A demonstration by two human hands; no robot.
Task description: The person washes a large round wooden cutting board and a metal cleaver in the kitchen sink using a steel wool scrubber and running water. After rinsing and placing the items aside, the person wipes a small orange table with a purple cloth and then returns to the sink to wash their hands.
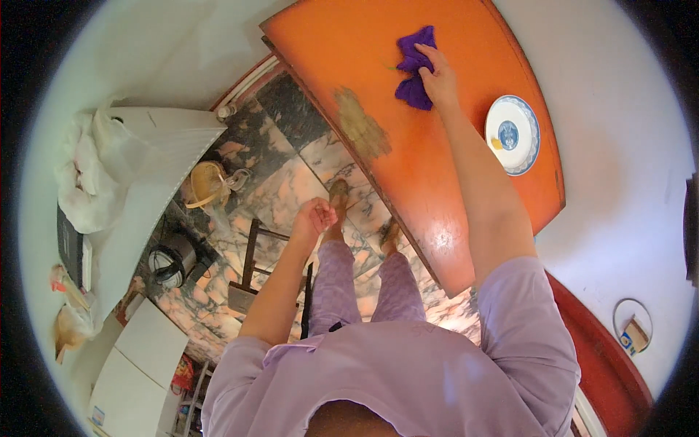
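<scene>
My right hand [440, 79] reaches out over an orange wooden table [426, 158] and grips a crumpled purple cloth [416, 93], which lies on the tabletop near the far end. Part of the cloth is hidden under my fingers. My left hand [318, 216] hangs above the floor beside the table, its fingers loosely curled with nothing seen in them. Beside my right forearm, close to the wall, stands a white plate with a blue pattern [523, 158] and a small yellow thing on it. A dull, worn-looking patch [360, 123] marks the table near its left edge.
A wooden chair or stool [244, 295] stands by my left forearm. Farther left are a waste basket [205, 184], a metal pot-like appliance [177, 259] on the floor, and a covered table [158, 136] bearing plastic bags [90, 180]. A white cabinet or refrigerator [136, 355] stands at the lower left.
</scene>
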